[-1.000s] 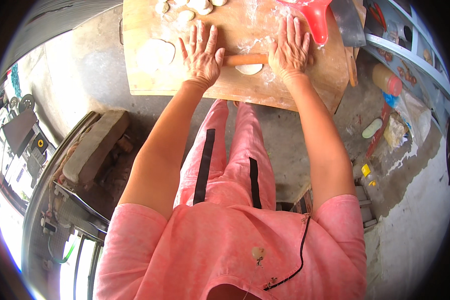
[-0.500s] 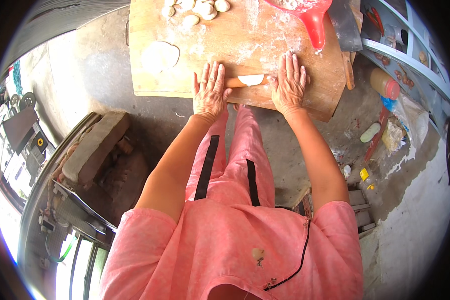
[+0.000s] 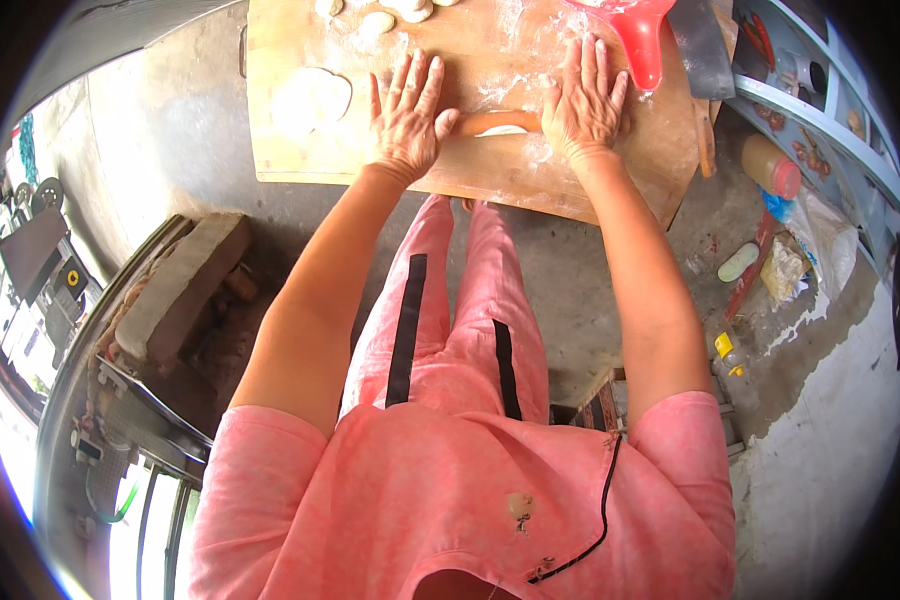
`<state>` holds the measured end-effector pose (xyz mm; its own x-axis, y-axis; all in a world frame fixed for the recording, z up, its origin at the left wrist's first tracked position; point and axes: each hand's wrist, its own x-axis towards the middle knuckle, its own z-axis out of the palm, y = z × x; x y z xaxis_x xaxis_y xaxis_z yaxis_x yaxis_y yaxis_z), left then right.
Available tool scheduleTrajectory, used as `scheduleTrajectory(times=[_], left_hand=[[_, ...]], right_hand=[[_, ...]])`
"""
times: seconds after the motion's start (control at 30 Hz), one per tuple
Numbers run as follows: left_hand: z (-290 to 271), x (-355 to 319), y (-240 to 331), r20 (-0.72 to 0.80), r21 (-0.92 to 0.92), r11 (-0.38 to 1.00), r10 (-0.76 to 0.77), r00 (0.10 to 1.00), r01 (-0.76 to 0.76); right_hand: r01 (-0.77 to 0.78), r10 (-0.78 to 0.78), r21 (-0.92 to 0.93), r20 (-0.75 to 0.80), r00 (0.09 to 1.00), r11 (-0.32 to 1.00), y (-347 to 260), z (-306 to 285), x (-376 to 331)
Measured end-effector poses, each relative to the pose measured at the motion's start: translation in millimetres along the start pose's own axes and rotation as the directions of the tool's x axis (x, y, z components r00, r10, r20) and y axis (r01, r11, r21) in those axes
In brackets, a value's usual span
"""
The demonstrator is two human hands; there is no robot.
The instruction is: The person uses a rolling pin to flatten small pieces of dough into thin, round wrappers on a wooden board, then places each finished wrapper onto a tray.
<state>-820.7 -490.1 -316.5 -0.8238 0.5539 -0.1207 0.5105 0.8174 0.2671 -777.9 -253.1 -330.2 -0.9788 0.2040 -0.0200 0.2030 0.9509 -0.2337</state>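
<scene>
A wooden rolling pin (image 3: 465,124) lies crosswise near the front of a floury wooden board (image 3: 340,155). Flat on its left end rests my left hand (image 3: 406,120), fingers stretched and spread, thumb along the pin. My right hand (image 3: 585,108) presses its other end with open palm, hiding that end. Between my hands, a piece of white dough (image 3: 502,130) shows partly under the pin. To the left lie thin rolled dough rounds (image 3: 312,100), seemingly overlapping. Small dough pieces (image 3: 377,22) sit at the far left of the board, cut off by the frame edge.
A red plastic dipper (image 3: 642,45) with flour stands at the far right, beside a dark flat blade (image 3: 698,55). Blue shelving (image 3: 805,115) flanks the board. A pink-lidded jar (image 3: 770,165), plastic bags (image 3: 825,225) and a yellow-capped bottle (image 3: 730,355) are on the right floor.
Both hands have pushed forward, away from me, rolling the pin over the dough. Less of the dough between my hands shows now. The view has shifted slightly.
</scene>
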Motion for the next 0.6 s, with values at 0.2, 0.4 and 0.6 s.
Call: scheduleTrajectory(times=[0.2, 0.4, 0.6], left_hand=[[2, 11, -5, -0.046, 0.001, 1.0, -0.001, 0.999, 0.001], [3, -41, 10, 0.041, -0.027, 0.998, 0.056, 0.998, -0.055], [-7, -73, 23, 0.138, -0.116, 0.992, 0.066, 0.988, -0.05]], right_hand=[[0.005, -0.005, 0.003, -0.06, 0.998, 1.0, 0, 3, 10], [0.034, -0.034, 0.002, 0.127, 0.991, 0.999, -6, -17, -52], [0.319, -0.348, 0.163, 0.202, 0.915, 0.934, -10, -37, -93]])
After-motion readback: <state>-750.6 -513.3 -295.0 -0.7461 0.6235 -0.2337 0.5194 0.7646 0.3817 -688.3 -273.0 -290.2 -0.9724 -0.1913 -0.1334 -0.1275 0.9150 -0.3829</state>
